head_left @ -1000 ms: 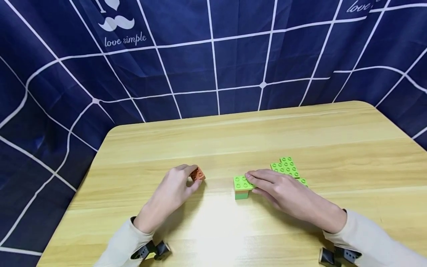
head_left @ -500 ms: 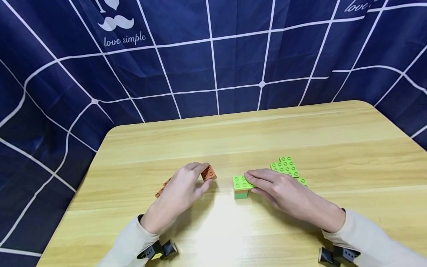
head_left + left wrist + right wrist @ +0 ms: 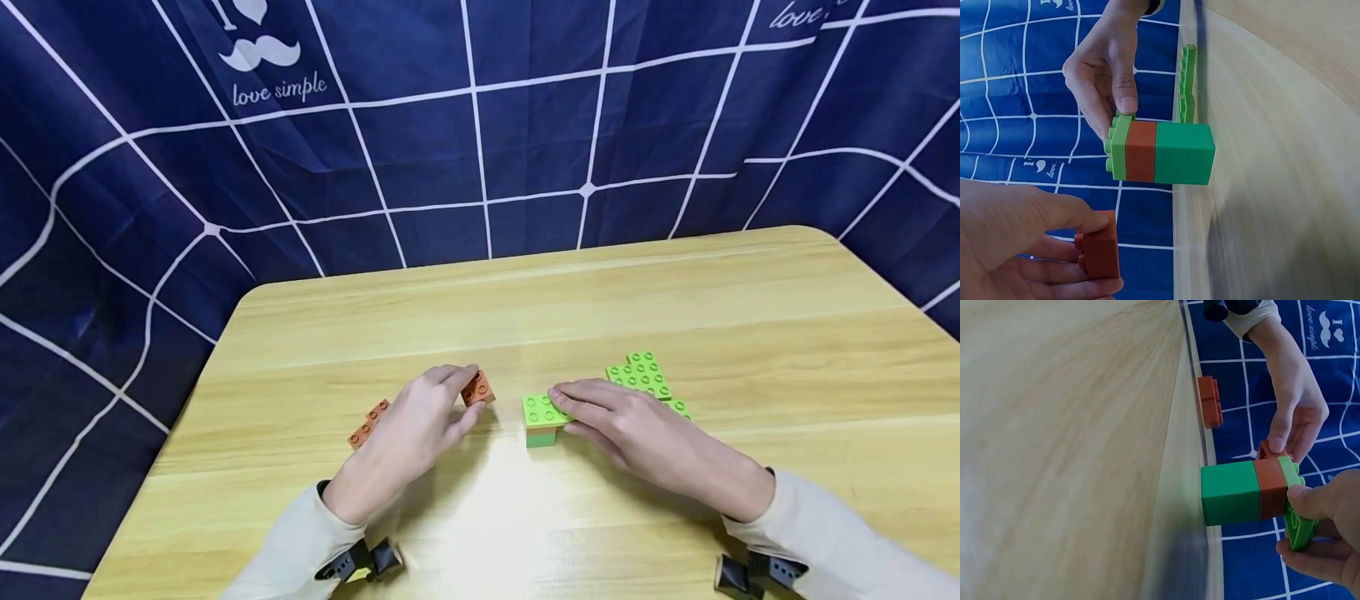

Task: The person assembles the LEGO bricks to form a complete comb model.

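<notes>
My left hand [image 3: 416,417] pinches a small orange-red brick [image 3: 1101,250] between thumb and fingers, studs facing up, held off the table. A short gap to its right stands a stack: a green brick [image 3: 1185,153] at the bottom, an orange-red brick [image 3: 1141,152] in the middle and a thin light green brick [image 3: 536,410] on top. The light green top overhangs the stack on the right. My right hand [image 3: 637,425] grips that overhanging end, thumb on one side and fingers on the other, covering part of its studs.
Several light green bricks [image 3: 649,377] lie flat behind my right hand, partly hidden by it. Orange-red bricks [image 3: 367,425] rest on the wooden table [image 3: 450,325] left of my left hand. A dark blue curtain [image 3: 420,150] hangs behind the table.
My left hand has carried its orange-red brick rightward, closer to the stack, slowing lately. The orange-red bricks on the left have come into sight. My right hand stays on the stack's top.
</notes>
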Motion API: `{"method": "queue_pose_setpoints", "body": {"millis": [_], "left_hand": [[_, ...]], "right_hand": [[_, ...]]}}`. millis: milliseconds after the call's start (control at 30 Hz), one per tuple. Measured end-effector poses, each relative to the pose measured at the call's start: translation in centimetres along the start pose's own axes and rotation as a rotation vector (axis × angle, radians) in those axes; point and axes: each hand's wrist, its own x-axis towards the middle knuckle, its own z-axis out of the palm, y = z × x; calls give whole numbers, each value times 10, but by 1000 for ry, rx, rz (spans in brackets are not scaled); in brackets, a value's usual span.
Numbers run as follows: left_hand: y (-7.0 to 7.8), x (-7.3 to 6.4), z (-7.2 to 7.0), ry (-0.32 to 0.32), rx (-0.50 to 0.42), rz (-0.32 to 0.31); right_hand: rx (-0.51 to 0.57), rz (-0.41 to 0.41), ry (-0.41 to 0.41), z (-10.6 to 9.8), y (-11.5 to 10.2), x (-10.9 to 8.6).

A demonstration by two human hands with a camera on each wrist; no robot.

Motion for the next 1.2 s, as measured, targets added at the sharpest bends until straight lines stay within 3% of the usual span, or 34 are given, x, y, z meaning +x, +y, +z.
{"method": "queue_pose_setpoints", "body": {"millis": [367,600,1200], "left_hand": [[10,1,-3,37,33,38],[19,3,-5,55,1,44],[32,6,-7,108,26,142]], "right_hand": [[8,-7,9,-1,2,1],[7,-2,9,-1,4,1],[16,4,5,-1,5,1]]}}
